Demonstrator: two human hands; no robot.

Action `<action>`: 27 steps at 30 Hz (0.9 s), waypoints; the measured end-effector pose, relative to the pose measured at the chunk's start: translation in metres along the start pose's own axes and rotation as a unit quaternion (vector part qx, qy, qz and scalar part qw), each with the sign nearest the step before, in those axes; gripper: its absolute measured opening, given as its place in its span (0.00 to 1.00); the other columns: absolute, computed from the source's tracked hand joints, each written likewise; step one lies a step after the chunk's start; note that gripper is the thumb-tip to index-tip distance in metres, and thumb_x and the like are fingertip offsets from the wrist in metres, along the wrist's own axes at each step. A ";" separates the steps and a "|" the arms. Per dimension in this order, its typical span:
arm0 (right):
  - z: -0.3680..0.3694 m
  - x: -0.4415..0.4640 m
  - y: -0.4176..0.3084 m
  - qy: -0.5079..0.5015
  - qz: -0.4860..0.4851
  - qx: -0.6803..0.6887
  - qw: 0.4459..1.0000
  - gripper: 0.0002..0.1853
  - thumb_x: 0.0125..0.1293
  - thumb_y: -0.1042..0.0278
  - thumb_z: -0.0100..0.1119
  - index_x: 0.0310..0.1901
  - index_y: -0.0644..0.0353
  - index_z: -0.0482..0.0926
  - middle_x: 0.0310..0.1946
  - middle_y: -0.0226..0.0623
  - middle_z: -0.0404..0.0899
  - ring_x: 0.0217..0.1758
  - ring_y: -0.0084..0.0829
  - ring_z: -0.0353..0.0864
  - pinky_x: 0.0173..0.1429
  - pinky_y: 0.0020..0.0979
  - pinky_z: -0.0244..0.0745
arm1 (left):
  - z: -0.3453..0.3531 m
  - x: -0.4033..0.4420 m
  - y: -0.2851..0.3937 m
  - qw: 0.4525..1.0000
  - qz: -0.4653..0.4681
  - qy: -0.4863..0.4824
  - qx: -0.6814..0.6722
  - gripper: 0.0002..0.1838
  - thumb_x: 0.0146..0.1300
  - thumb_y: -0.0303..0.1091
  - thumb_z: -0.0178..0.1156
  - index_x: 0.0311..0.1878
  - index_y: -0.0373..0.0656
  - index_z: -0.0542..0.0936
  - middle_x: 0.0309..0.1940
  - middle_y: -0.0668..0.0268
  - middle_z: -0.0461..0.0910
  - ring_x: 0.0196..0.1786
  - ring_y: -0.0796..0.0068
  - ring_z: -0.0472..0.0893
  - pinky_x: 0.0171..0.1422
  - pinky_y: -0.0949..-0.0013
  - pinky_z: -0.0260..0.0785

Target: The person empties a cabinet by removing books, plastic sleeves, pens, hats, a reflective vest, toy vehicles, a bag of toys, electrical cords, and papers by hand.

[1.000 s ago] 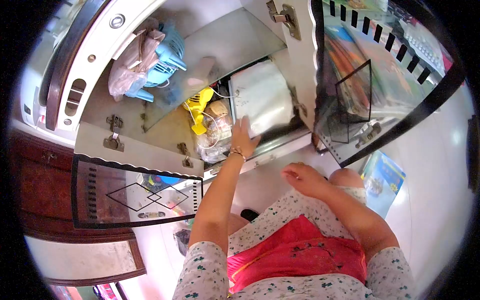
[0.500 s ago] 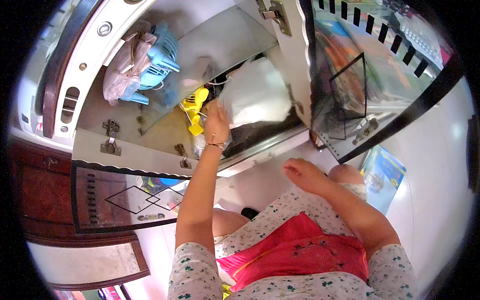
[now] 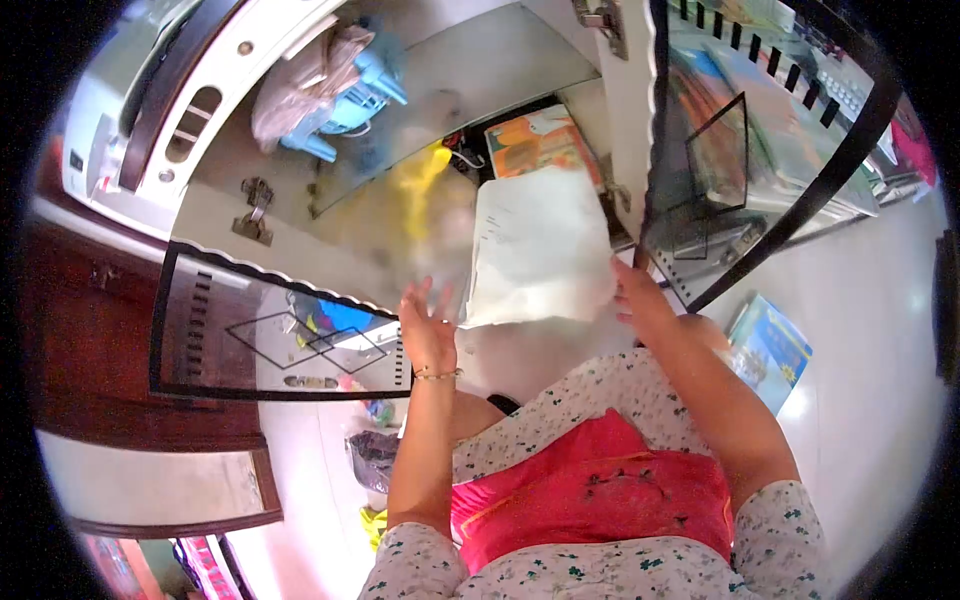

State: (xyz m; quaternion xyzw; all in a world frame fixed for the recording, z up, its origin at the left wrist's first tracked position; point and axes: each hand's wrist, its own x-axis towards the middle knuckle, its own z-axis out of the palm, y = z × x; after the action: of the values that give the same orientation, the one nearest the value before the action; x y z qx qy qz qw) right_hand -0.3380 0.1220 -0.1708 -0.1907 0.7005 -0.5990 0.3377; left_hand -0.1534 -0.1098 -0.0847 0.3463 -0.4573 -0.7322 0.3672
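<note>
A stack of white paper sheets (image 3: 545, 245) with a little print along its left side lies over the front of the cabinet, its near end sticking out toward me. My right hand (image 3: 645, 300) grips its right edge, with the fingertips at the border. My left hand (image 3: 430, 330) is by the lower left corner, fingers spread and nothing between them; whether it touches the sheets I cannot tell. Behind the sheets, an orange-covered book (image 3: 540, 142) lies in the cabinet. A blurred yellow plastic item (image 3: 420, 190) is to their left.
The low white cabinet has its left glass door (image 3: 280, 330) and right glass door (image 3: 760, 150) swung out. Inside are light-blue plastic baskets (image 3: 350, 105) and a crumpled plastic bag (image 3: 300, 90). A blue package (image 3: 770, 350) lies on the floor at right; red cloth (image 3: 600, 480) covers my lap.
The white sheets have come toward me, uncovering the orange book. My left hand has drawn back out of the cabinet. My right hand has risen to the sheets' right edge.
</note>
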 end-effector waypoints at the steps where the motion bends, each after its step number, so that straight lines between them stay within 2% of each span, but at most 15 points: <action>1: 0.003 0.005 -0.004 0.067 0.105 0.071 0.990 0.33 0.59 0.44 0.56 0.54 0.66 0.66 0.39 0.45 0.68 0.38 0.35 0.72 0.38 0.37 0.74 | -0.010 -0.007 -0.002 1.000 -0.004 0.000 -0.028 0.29 0.70 0.49 0.36 0.68 0.43 0.51 0.66 0.61 0.59 0.62 0.57 0.68 0.29 0.77 0.62; 2: 0.003 0.009 -0.008 0.135 0.207 0.140 0.959 0.34 0.57 0.43 0.57 0.54 0.66 0.66 0.36 0.43 0.68 0.36 0.35 0.71 0.36 0.37 0.73 | -0.021 -0.013 -0.002 1.000 -0.001 0.005 -0.031 0.29 0.70 0.49 0.36 0.68 0.43 0.51 0.66 0.61 0.59 0.62 0.57 0.68 0.29 0.77 0.62; 4: 0.003 0.008 -0.018 0.107 0.231 0.162 0.953 0.38 0.52 0.42 0.62 0.56 0.65 0.67 0.36 0.41 0.71 0.34 0.37 0.72 0.36 0.34 0.72 | -0.033 -0.026 0.002 0.996 -0.001 -0.035 -0.079 0.27 0.70 0.47 0.39 0.68 0.47 0.53 0.64 0.63 0.60 0.64 0.53 0.66 0.25 0.84 0.71; 7: 0.006 0.027 0.019 0.046 0.274 0.224 0.934 0.37 0.51 0.48 0.66 0.58 0.63 0.66 0.40 0.40 0.76 0.37 0.38 0.75 0.39 0.35 0.73 | -0.039 -0.047 0.005 0.992 0.000 -0.029 -0.124 0.26 0.71 0.45 0.37 0.68 0.46 0.52 0.64 0.62 0.60 0.64 0.52 0.65 0.28 0.81 0.72; 9: 0.010 0.042 0.054 -0.074 0.126 0.267 0.953 0.32 0.53 0.54 0.65 0.56 0.62 0.68 0.43 0.41 0.77 0.39 0.37 0.77 0.42 0.36 0.74 | -0.037 -0.063 0.012 0.990 0.015 -0.038 -0.131 0.26 0.71 0.44 0.37 0.68 0.45 0.52 0.64 0.61 0.60 0.64 0.52 0.65 0.29 0.81 0.73; 10: 0.012 0.040 0.051 -0.116 0.076 0.280 0.950 0.30 0.54 0.56 0.65 0.55 0.61 0.69 0.44 0.41 0.77 0.39 0.37 0.78 0.42 0.36 0.75 | -0.033 -0.073 0.019 0.991 0.026 -0.031 -0.124 0.26 0.71 0.45 0.37 0.68 0.46 0.52 0.64 0.61 0.60 0.64 0.53 0.65 0.36 0.78 0.73; 11: 0.018 0.015 0.004 -0.103 0.159 0.325 0.927 0.27 0.55 0.61 0.64 0.55 0.61 0.69 0.43 0.41 0.78 0.40 0.36 0.78 0.44 0.36 0.75 | -0.033 -0.078 0.022 0.992 0.036 -0.023 -0.118 0.26 0.71 0.46 0.38 0.68 0.46 0.52 0.64 0.61 0.60 0.63 0.53 0.66 0.44 0.74 0.74; 12: 0.021 -0.002 -0.025 -0.088 0.242 0.367 0.894 0.25 0.56 0.66 0.63 0.55 0.61 0.69 0.43 0.40 0.79 0.41 0.34 0.79 0.45 0.36 0.75 | -0.038 -0.083 0.022 0.992 0.038 -0.019 -0.121 0.26 0.71 0.46 0.38 0.68 0.46 0.52 0.64 0.61 0.60 0.63 0.53 0.66 0.44 0.74 0.74; 14: 0.023 -0.011 -0.033 -0.073 0.206 0.303 0.928 0.23 0.57 0.68 0.62 0.55 0.62 0.70 0.43 0.40 0.79 0.42 0.33 0.79 0.46 0.35 0.75 | -0.048 -0.093 0.024 0.992 0.087 -0.045 -0.076 0.27 0.70 0.47 0.39 0.67 0.46 0.52 0.64 0.60 0.60 0.64 0.53 0.65 0.59 0.62 0.66; 15: 0.023 -0.015 -0.037 -0.056 0.165 0.242 0.954 0.21 0.59 0.69 0.60 0.54 0.62 0.71 0.43 0.40 0.79 0.43 0.32 0.79 0.46 0.33 0.75 | -0.049 -0.100 0.027 0.992 0.091 -0.043 -0.081 0.27 0.70 0.47 0.39 0.67 0.46 0.52 0.64 0.60 0.60 0.64 0.53 0.65 0.59 0.62 0.66; 17: 0.021 -0.027 -0.043 -0.072 0.104 0.212 0.969 0.20 0.60 0.70 0.59 0.54 0.63 0.70 0.44 0.39 0.78 0.44 0.32 0.78 0.48 0.32 0.75 | -0.051 -0.118 0.035 0.985 0.093 -0.063 -0.130 0.27 0.70 0.47 0.40 0.67 0.46 0.53 0.63 0.60 0.60 0.65 0.53 0.63 0.66 0.53 0.58; 18: 0.019 -0.035 -0.046 -0.086 0.045 0.186 0.978 0.19 0.61 0.71 0.57 0.54 0.63 0.70 0.46 0.39 0.77 0.45 0.31 0.78 0.49 0.31 0.75 | -0.053 -0.125 0.037 0.984 0.096 -0.059 -0.135 0.27 0.70 0.47 0.40 0.67 0.46 0.53 0.63 0.60 0.60 0.65 0.53 0.63 0.66 0.53 0.58; 19: 0.020 -0.051 -0.058 -0.089 0.046 0.180 0.979 0.19 0.61 0.71 0.57 0.54 0.63 0.70 0.46 0.39 0.77 0.45 0.31 0.78 0.49 0.31 0.75 | -0.055 -0.132 0.039 0.984 0.092 -0.061 -0.140 0.27 0.70 0.47 0.41 0.68 0.47 0.53 0.64 0.60 0.60 0.65 0.53 0.62 0.66 0.51 0.58; 21: 0.019 -0.087 -0.083 0.011 0.055 0.250 0.966 0.19 0.60 0.70 0.59 0.53 0.62 0.72 0.45 0.38 0.78 0.45 0.30 0.78 0.46 0.30 0.75 | -0.057 -0.148 0.044 0.982 0.087 -0.064 -0.153 0.27 0.70 0.47 0.42 0.68 0.47 0.53 0.64 0.60 0.59 0.65 0.53 0.61 0.66 0.49 0.58; 27: 0.001 -0.120 -0.089 0.033 0.039 0.242 0.969 0.17 0.62 0.70 0.57 0.53 0.60 0.72 0.44 0.36 0.78 0.43 0.28 0.78 0.47 0.29 0.74 | -0.064 -0.180 0.048 0.979 0.080 -0.098 -0.161 0.27 0.71 0.47 0.40 0.68 0.47 0.51 0.65 0.56 0.57 0.66 0.54 0.61 0.66 0.48 0.57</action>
State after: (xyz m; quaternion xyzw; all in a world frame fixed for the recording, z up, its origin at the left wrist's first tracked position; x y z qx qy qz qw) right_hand -0.2655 0.1833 -0.0558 -0.0555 0.5528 -0.7428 0.3736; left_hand -0.0005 0.0030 -0.0314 0.1714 -0.3934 -0.7947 0.4294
